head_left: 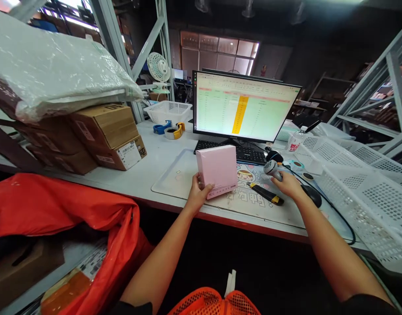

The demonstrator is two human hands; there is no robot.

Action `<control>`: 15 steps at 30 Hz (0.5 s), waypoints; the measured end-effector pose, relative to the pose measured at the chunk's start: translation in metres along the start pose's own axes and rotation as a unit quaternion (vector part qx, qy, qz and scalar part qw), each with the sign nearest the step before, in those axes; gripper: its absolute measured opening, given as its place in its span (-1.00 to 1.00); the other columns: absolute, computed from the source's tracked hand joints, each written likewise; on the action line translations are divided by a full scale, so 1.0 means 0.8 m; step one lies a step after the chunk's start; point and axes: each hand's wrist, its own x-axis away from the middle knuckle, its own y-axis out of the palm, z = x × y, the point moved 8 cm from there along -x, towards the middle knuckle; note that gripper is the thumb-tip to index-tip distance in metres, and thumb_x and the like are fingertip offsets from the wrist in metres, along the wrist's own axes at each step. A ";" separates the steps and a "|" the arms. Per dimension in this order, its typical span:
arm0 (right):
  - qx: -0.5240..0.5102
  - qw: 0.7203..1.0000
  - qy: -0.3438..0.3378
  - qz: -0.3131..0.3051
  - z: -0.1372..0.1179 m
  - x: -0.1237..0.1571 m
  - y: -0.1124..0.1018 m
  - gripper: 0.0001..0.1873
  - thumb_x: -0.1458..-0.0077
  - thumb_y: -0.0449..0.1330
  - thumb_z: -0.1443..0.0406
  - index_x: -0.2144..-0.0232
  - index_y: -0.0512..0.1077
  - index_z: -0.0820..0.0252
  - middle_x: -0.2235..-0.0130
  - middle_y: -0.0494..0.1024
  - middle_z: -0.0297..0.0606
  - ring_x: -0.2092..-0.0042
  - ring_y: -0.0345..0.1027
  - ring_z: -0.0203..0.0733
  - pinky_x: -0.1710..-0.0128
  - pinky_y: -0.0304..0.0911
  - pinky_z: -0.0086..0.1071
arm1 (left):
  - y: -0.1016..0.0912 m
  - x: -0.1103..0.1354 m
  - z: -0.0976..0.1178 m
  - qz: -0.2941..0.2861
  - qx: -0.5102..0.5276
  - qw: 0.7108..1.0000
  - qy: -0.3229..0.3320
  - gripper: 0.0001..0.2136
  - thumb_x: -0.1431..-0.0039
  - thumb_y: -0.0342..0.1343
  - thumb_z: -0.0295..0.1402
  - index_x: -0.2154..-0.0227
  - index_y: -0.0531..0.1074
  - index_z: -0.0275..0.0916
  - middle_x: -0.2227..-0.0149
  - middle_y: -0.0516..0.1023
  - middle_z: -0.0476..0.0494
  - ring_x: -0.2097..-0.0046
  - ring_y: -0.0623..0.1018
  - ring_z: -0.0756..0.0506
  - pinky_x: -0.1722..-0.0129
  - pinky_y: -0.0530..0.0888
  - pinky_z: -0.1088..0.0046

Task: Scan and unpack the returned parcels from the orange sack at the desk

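Note:
My left hand (pixel 200 194) grips the lower left edge of a pink box (pixel 218 170), thumb across its front. The box stands tilted above the desk mat (pixel 184 179), and a strip of small print with a barcode runs along its bottom. In my right hand (pixel 289 183) is a grey barcode scanner (pixel 272 169), its head pointing left toward the box. Between the two hands a black and yellow box cutter (pixel 265 194) lies on the mat. A black mouse (pixel 312 195) sits just right of my right hand.
Behind the box are a keyboard (pixel 248 154) and a lit monitor (pixel 243 105) showing a spreadsheet. Cardboard boxes (pixel 104 131) under a plastic-wrapped bundle (pixel 63 65) stand at left. Tape dispensers (pixel 174 131) lie near a white basket (pixel 170 112). White baskets (pixel 368 192) line the right side.

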 end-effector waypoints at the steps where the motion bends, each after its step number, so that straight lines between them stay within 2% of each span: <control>1: 0.020 0.999 0.027 -0.006 0.010 -0.010 0.009 -0.52 -0.34 0.12 0.08 -0.11 0.49 0.31 -0.06 0.65 0.10 -0.05 0.54 0.13 0.09 0.33 -0.23 | -0.001 0.000 -0.001 -0.001 -0.006 1.000 0.001 -0.26 -0.07 0.41 -0.02 -0.23 0.24 -0.14 -0.22 0.40 -0.30 -0.12 0.55 -0.25 -0.08 0.55 0.17; 4: 0.040 0.996 0.069 -0.026 0.024 -0.024 0.029 -0.49 -0.31 0.17 0.12 -0.14 0.48 0.39 -0.04 0.64 0.18 -0.07 0.55 0.16 0.05 0.36 -0.19 | -0.003 -0.001 -0.002 -0.004 -0.018 1.000 0.004 -0.25 -0.09 0.41 -0.03 -0.26 0.22 -0.13 -0.24 0.40 -0.32 -0.16 0.55 -0.27 -0.13 0.53 0.14; 7: 0.044 0.996 0.080 -0.020 0.013 -0.033 0.027 -0.44 -0.30 0.18 0.07 -0.14 0.50 0.42 -0.06 0.62 0.26 -0.10 0.53 0.25 -0.02 0.38 -0.11 | 0.000 -0.002 -0.003 -0.015 -0.033 0.999 -0.010 -0.24 -0.09 0.41 -0.03 -0.26 0.22 -0.13 -0.22 0.44 -0.30 -0.11 0.58 -0.26 -0.11 0.54 0.14; 9: 0.037 0.997 0.069 0.014 -0.009 -0.046 0.014 -0.38 -0.38 0.07 0.07 -0.25 0.42 0.43 -0.18 0.54 0.31 -0.22 0.43 0.29 -0.15 0.32 -0.05 | 0.002 -0.003 -0.003 -0.021 -0.046 0.999 -0.015 -0.24 -0.08 0.41 -0.03 -0.25 0.22 -0.14 -0.20 0.46 -0.30 -0.09 0.59 -0.26 -0.10 0.55 0.14; 11: 0.014 0.998 0.039 0.042 -0.042 -0.066 0.004 -0.39 -0.43 -0.05 0.16 -0.36 0.31 0.39 -0.29 0.46 0.27 -0.32 0.34 0.25 -0.27 0.23 -0.05 | 0.001 -0.003 -0.001 -0.019 -0.057 0.998 -0.010 -0.24 -0.06 0.42 -0.02 -0.24 0.22 -0.15 -0.19 0.47 -0.29 -0.08 0.60 -0.25 -0.09 0.55 0.16; 12: 0.000 0.999 0.021 0.039 -0.060 -0.077 0.005 -0.40 -0.43 -0.06 0.21 -0.38 0.30 0.34 -0.30 0.45 0.21 -0.33 0.33 0.20 -0.29 0.21 -0.08 | 0.001 -0.003 0.000 -0.018 -0.061 0.998 -0.006 -0.24 -0.06 0.42 -0.01 -0.23 0.22 -0.15 -0.19 0.46 -0.29 -0.07 0.60 -0.25 -0.08 0.55 0.17; 15: -0.031 0.999 -0.014 -0.025 -0.106 -0.109 0.029 -0.44 -0.34 0.11 0.27 -0.34 0.40 0.17 -0.23 0.57 0.02 -0.24 0.45 0.08 -0.23 0.28 -0.22 | 0.000 -0.002 0.000 -0.021 -0.067 0.998 0.001 -0.25 -0.08 0.41 0.01 -0.22 0.21 -0.14 -0.23 0.43 -0.29 -0.09 0.60 -0.24 -0.10 0.54 0.17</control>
